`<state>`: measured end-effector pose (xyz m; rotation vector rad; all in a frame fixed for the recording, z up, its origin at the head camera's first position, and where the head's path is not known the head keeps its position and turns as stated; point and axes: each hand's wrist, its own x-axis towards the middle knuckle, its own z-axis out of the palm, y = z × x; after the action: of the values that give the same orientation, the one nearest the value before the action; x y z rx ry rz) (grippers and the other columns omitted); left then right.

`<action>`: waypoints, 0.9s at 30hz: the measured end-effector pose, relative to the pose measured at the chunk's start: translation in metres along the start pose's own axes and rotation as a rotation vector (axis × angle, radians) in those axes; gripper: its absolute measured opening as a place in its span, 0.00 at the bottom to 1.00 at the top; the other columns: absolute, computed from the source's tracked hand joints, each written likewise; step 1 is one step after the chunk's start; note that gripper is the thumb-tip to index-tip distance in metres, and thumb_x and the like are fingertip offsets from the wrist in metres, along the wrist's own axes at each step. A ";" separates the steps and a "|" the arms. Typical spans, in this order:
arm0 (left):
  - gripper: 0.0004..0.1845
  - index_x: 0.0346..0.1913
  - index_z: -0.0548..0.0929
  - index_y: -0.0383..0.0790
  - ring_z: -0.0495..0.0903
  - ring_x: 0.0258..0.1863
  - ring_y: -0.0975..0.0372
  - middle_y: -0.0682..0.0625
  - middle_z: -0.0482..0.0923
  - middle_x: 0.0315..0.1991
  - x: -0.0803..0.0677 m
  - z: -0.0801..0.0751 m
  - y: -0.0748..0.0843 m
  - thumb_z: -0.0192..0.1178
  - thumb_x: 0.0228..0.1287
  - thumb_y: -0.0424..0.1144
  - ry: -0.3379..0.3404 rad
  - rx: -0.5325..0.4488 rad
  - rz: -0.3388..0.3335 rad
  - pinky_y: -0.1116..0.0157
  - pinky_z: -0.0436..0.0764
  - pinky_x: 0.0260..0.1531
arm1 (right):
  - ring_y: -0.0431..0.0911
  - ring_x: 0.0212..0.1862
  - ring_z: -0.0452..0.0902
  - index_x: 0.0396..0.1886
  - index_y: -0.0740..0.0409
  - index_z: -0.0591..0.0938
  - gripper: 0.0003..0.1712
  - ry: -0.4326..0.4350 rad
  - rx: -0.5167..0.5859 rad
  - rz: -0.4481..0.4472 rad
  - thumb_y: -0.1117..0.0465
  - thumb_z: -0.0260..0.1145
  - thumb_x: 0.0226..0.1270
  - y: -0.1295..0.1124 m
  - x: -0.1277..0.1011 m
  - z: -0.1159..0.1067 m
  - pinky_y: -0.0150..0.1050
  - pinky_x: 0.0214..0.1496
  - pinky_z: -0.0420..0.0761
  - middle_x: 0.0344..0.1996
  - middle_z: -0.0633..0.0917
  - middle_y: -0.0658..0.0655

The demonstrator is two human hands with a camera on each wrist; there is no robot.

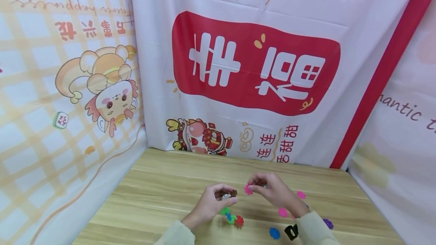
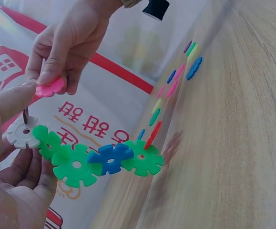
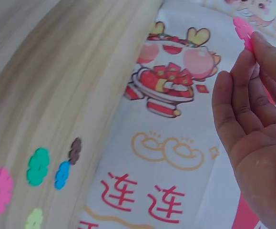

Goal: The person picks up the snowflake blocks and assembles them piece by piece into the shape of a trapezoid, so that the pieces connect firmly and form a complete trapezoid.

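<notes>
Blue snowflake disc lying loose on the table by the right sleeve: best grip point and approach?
The blue disc lies flat on the wooden table, apart from its neighbours, so probably come from straight above and pinch two opposite rim notches. Its thin, flat profile leaves little edge for a side approach. The right hand, pinching a pink disc, is nearer.

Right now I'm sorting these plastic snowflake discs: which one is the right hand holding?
The pink plastic snowflake disc, pinched in the right hand; the others are chained together or lie on the table.
</notes>
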<state>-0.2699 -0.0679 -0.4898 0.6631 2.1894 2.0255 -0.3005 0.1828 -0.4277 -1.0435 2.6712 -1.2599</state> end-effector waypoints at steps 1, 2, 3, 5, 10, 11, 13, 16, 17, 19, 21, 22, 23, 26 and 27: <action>0.15 0.50 0.82 0.48 0.83 0.45 0.58 0.44 0.82 0.51 0.000 0.000 0.000 0.67 0.61 0.43 -0.001 -0.001 0.001 0.70 0.84 0.43 | 0.40 0.34 0.82 0.36 0.43 0.83 0.03 0.002 0.007 0.002 0.54 0.67 0.64 -0.003 0.001 0.000 0.37 0.38 0.85 0.31 0.86 0.44; 0.14 0.50 0.82 0.48 0.84 0.45 0.58 0.43 0.82 0.51 0.000 0.000 0.000 0.67 0.61 0.43 -0.002 -0.003 0.003 0.70 0.84 0.43 | 0.39 0.34 0.82 0.37 0.44 0.83 0.03 0.004 0.016 0.003 0.54 0.67 0.64 -0.006 0.001 0.000 0.37 0.38 0.85 0.31 0.86 0.45; 0.14 0.50 0.82 0.48 0.84 0.45 0.58 0.42 0.81 0.51 0.000 0.000 -0.001 0.67 0.61 0.43 -0.003 -0.001 0.007 0.70 0.84 0.43 | 0.40 0.33 0.83 0.37 0.44 0.83 0.03 0.007 0.025 0.003 0.54 0.67 0.64 -0.008 0.002 0.000 0.37 0.38 0.85 0.32 0.86 0.45; 0.15 0.50 0.82 0.48 0.84 0.45 0.59 0.42 0.81 0.52 0.001 0.000 -0.001 0.67 0.61 0.44 -0.003 0.004 0.010 0.70 0.84 0.43 | 0.40 0.33 0.83 0.37 0.45 0.83 0.03 0.010 0.040 0.004 0.54 0.67 0.64 -0.010 0.003 0.001 0.37 0.38 0.85 0.32 0.86 0.45; 0.18 0.51 0.82 0.45 0.84 0.45 0.59 0.46 0.82 0.50 0.001 0.000 -0.003 0.68 0.59 0.46 0.003 0.020 0.020 0.70 0.84 0.44 | 0.43 0.34 0.84 0.37 0.46 0.83 0.05 0.014 0.064 -0.012 0.54 0.68 0.63 -0.014 0.005 0.005 0.35 0.38 0.85 0.32 0.86 0.46; 0.19 0.51 0.82 0.45 0.84 0.44 0.60 0.47 0.82 0.50 0.001 0.000 -0.004 0.68 0.59 0.46 0.006 0.023 0.018 0.70 0.84 0.44 | 0.44 0.35 0.84 0.37 0.46 0.83 0.05 0.012 0.064 -0.021 0.54 0.69 0.62 -0.015 0.005 0.005 0.35 0.38 0.85 0.32 0.87 0.46; 0.18 0.51 0.82 0.45 0.83 0.45 0.60 0.49 0.83 0.49 0.001 0.000 -0.004 0.68 0.59 0.46 0.009 0.024 0.011 0.70 0.84 0.44 | 0.46 0.35 0.84 0.37 0.47 0.84 0.05 0.007 0.052 -0.047 0.55 0.68 0.62 -0.016 0.006 0.007 0.34 0.39 0.85 0.32 0.87 0.46; 0.16 0.50 0.82 0.47 0.83 0.45 0.59 0.49 0.83 0.49 0.001 0.000 -0.003 0.68 0.59 0.45 0.011 0.019 0.014 0.70 0.84 0.43 | 0.47 0.34 0.84 0.37 0.47 0.84 0.04 -0.006 0.013 -0.099 0.57 0.68 0.63 -0.019 0.008 0.009 0.33 0.39 0.85 0.32 0.87 0.46; 0.16 0.49 0.82 0.47 0.83 0.45 0.58 0.49 0.83 0.49 0.001 0.000 -0.003 0.68 0.59 0.45 0.010 0.019 0.016 0.70 0.84 0.43 | 0.46 0.34 0.84 0.37 0.48 0.84 0.04 -0.011 -0.001 -0.121 0.57 0.68 0.63 -0.020 0.009 0.010 0.32 0.39 0.85 0.32 0.87 0.46; 0.15 0.49 0.83 0.47 0.83 0.44 0.58 0.48 0.83 0.49 0.001 0.000 -0.002 0.68 0.59 0.44 0.006 0.017 0.025 0.70 0.84 0.42 | 0.44 0.33 0.84 0.37 0.48 0.84 0.04 -0.022 -0.025 -0.156 0.58 0.68 0.63 -0.022 0.010 0.011 0.32 0.40 0.85 0.32 0.87 0.46; 0.15 0.48 0.83 0.48 0.84 0.44 0.58 0.48 0.84 0.48 0.001 0.000 -0.002 0.68 0.59 0.44 0.003 0.021 0.035 0.70 0.84 0.42 | 0.41 0.33 0.84 0.37 0.48 0.84 0.04 -0.027 -0.043 -0.183 0.58 0.68 0.63 -0.024 0.011 0.011 0.31 0.40 0.85 0.32 0.87 0.46; 0.14 0.48 0.83 0.48 0.84 0.43 0.58 0.48 0.84 0.48 0.000 0.001 -0.001 0.68 0.59 0.43 0.001 0.022 0.040 0.70 0.84 0.41 | 0.40 0.33 0.83 0.37 0.48 0.85 0.04 -0.029 -0.053 -0.196 0.58 0.68 0.63 -0.025 0.012 0.012 0.31 0.40 0.84 0.32 0.87 0.46; 0.14 0.48 0.84 0.48 0.84 0.43 0.58 0.49 0.84 0.48 0.000 0.001 -0.002 0.68 0.59 0.42 -0.001 0.024 0.048 0.70 0.84 0.41 | 0.39 0.33 0.83 0.37 0.48 0.85 0.03 -0.030 -0.063 -0.207 0.59 0.68 0.63 -0.027 0.012 0.012 0.30 0.40 0.84 0.32 0.87 0.46; 0.14 0.47 0.85 0.49 0.84 0.40 0.61 0.49 0.86 0.46 -0.001 0.001 -0.001 0.69 0.57 0.42 0.006 0.043 0.070 0.70 0.85 0.38 | 0.36 0.33 0.82 0.35 0.47 0.85 0.03 -0.029 -0.096 -0.227 0.60 0.69 0.61 -0.030 0.014 0.014 0.29 0.39 0.84 0.31 0.87 0.45; 0.14 0.47 0.86 0.49 0.84 0.39 0.61 0.50 0.86 0.45 -0.001 0.001 -0.001 0.70 0.57 0.42 0.010 0.051 0.078 0.70 0.84 0.37 | 0.35 0.33 0.82 0.34 0.47 0.85 0.03 -0.024 -0.112 -0.236 0.61 0.70 0.61 -0.031 0.015 0.015 0.29 0.39 0.84 0.31 0.87 0.45</action>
<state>-0.2691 -0.0676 -0.4914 0.7572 2.2623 2.0189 -0.2904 0.1496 -0.4127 -1.4157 2.6909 -1.1300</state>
